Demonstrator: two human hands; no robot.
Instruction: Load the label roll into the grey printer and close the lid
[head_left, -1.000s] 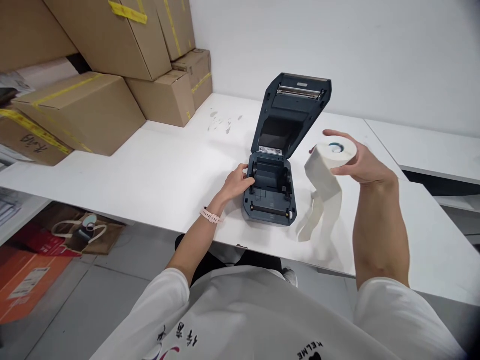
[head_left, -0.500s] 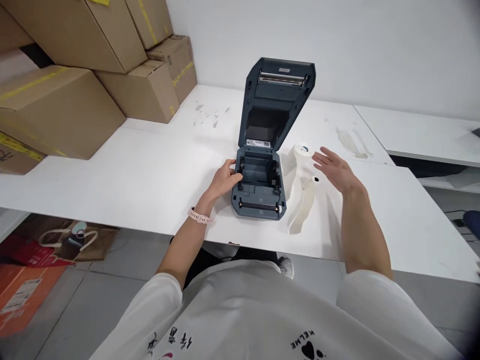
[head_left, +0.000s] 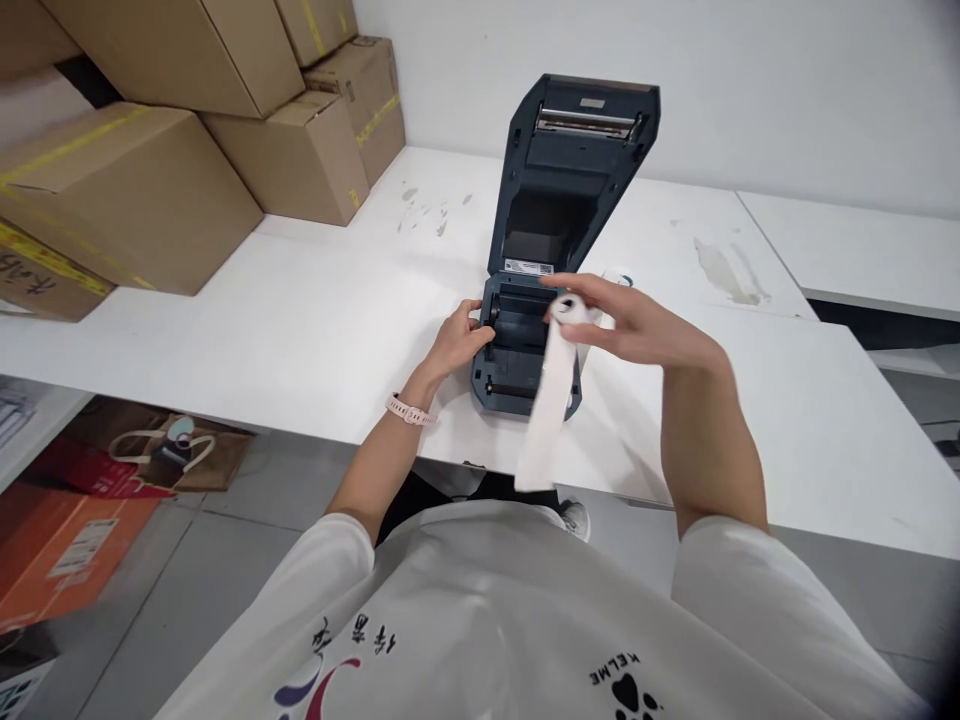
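Observation:
A dark grey label printer (head_left: 525,365) stands on the white table with its lid (head_left: 570,180) raised and its inside bare to view. My left hand (head_left: 461,342) grips the printer's left side, thumb over the rim and fingers outside. Above the right part of the printer, my right hand (head_left: 619,318) pinches a small roll of white label paper (head_left: 568,308) between thumb and fingers. From that roll a loose paper strip (head_left: 546,425) hangs down past the printer's front. Behind my right hand a second white roll (head_left: 619,281) is mostly hidden.
Several cardboard boxes (head_left: 135,200) are stacked at the table's left, near the white wall (head_left: 787,100). Grey smudges (head_left: 724,270) mark the tabletop (head_left: 360,330). Below, on the floor, lie a paper bag (head_left: 225,465) and an orange box (head_left: 75,550).
My right hand has taken hold of the small paper roll, lifted it off the table and moved it left over the printer. My left hand keeps to the printer's side.

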